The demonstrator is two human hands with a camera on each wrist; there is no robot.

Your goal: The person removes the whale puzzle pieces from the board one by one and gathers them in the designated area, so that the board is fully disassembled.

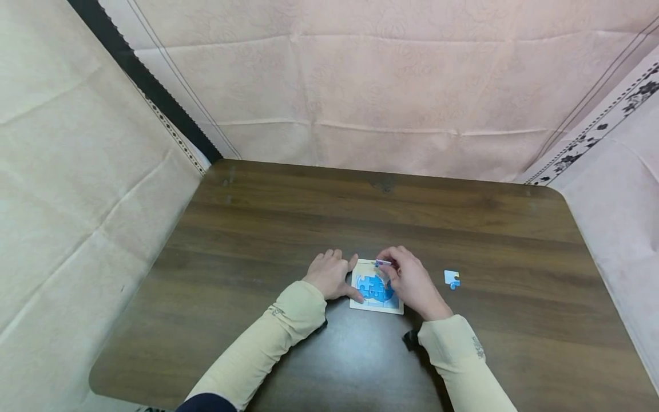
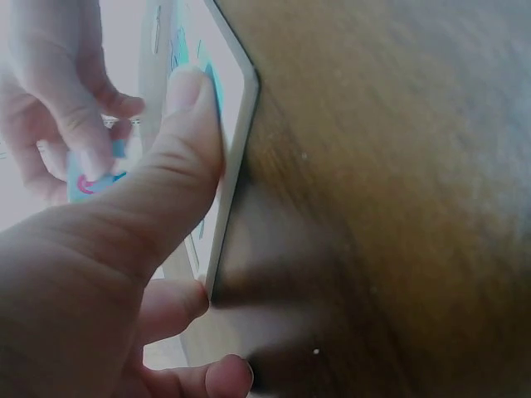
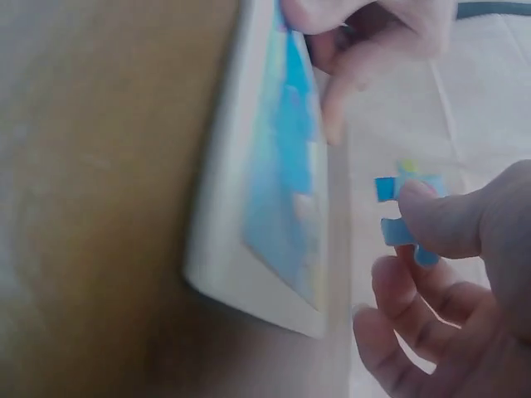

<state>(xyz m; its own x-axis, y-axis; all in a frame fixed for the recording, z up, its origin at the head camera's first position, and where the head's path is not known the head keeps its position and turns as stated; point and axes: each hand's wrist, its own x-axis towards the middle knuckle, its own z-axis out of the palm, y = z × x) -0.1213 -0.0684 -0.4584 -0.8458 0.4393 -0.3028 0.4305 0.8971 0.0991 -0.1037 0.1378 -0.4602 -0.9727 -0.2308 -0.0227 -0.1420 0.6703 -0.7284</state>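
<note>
A small square puzzle board (image 1: 377, 309) with a pale frame and blue picture pieces lies on the table. My left hand (image 1: 329, 275) rests at its left side, fingers spread; the thumb (image 2: 187, 124) lies straight over the frame onto the picture, and a fingertip touches the board's edge. Above the board's upper right part, my right hand (image 1: 412, 280) pinches a blue puzzle piece (image 3: 394, 232) between thumb and fingers. The piece is tilted and clear of the board in the right wrist view.
Another puzzle piece (image 1: 451, 278), light blue and white, lies on the brown wooden table (image 1: 257, 229) to the right of my right hand. Pale cloth (image 1: 360, 86) hangs behind the table and along its sides.
</note>
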